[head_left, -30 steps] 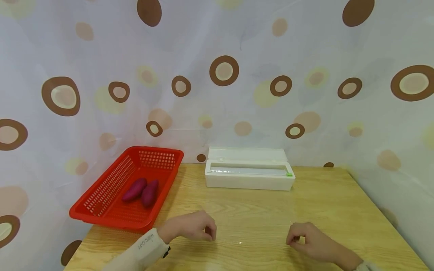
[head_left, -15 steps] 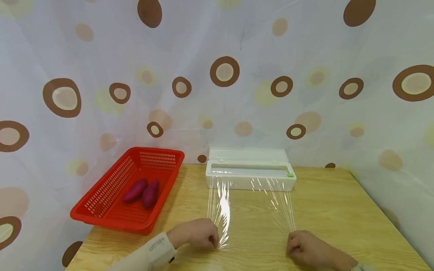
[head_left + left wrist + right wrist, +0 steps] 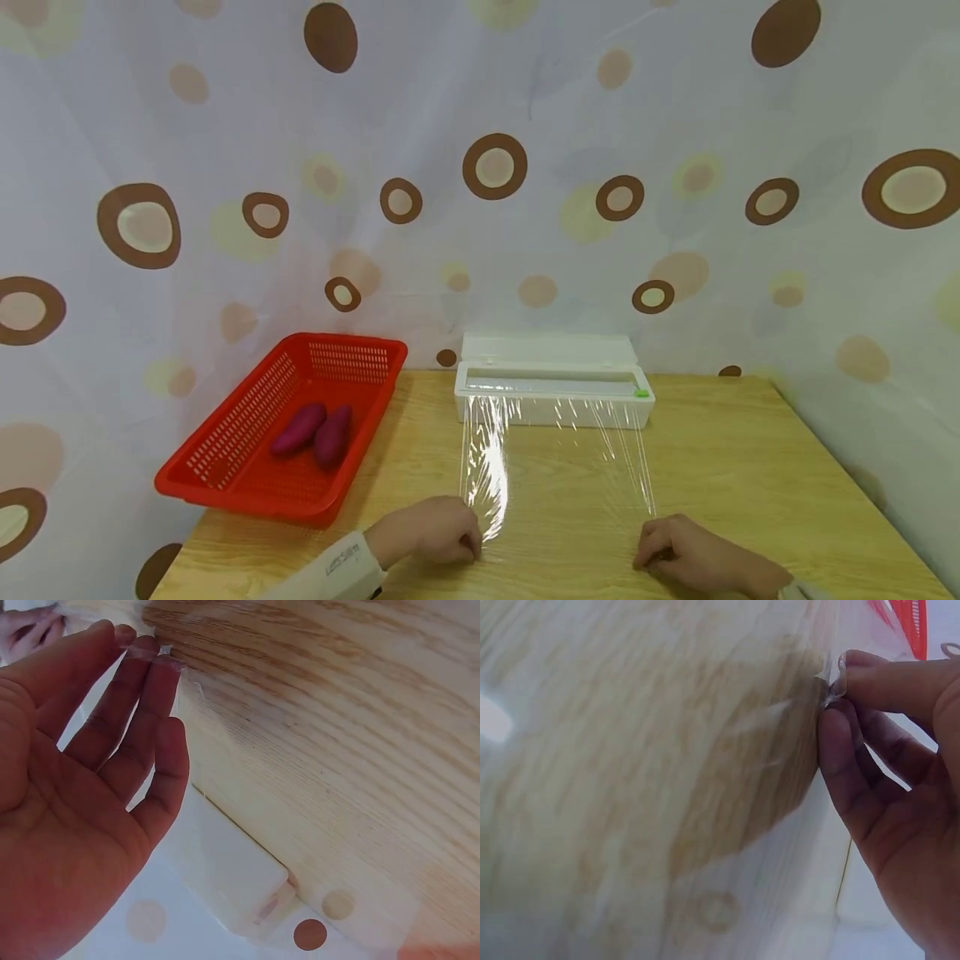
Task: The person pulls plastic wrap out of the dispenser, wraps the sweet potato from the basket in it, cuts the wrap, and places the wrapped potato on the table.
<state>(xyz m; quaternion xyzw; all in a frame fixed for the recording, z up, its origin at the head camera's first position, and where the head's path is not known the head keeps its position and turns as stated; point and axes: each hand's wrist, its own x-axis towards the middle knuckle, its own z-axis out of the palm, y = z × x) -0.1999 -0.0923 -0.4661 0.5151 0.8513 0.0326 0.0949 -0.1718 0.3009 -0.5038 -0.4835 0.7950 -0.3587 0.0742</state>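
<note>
A sheet of clear plastic wrap (image 3: 493, 471) stretches from the white wrap dispenser (image 3: 555, 410) toward the front of the table. Its near left corner is pinched between thumb and fingertips of my left hand (image 3: 435, 532). My right hand (image 3: 693, 554) pinches the near right corner. In the left wrist view, a crumpled bit of film shows at the tips of the left hand (image 3: 97, 750). The right wrist view has the film gathered between the thumb and finger of the right hand (image 3: 900, 765). The dispenser's lid (image 3: 547, 350) stands raised at the back.
A red plastic basket (image 3: 225, 425) stands on the left of the wooden table (image 3: 750, 467). Two purple sweet potatoes (image 3: 300, 428) lie inside it. Behind the table hangs a spotted curtain (image 3: 555, 100). A green piece (image 3: 641, 393) sits at the dispenser's right end.
Both hands have moved slightly toward the table's near edge, still holding the wrap. The film between dispenser and hands now shows bright glare and taut creases, barely visible a second ago.
</note>
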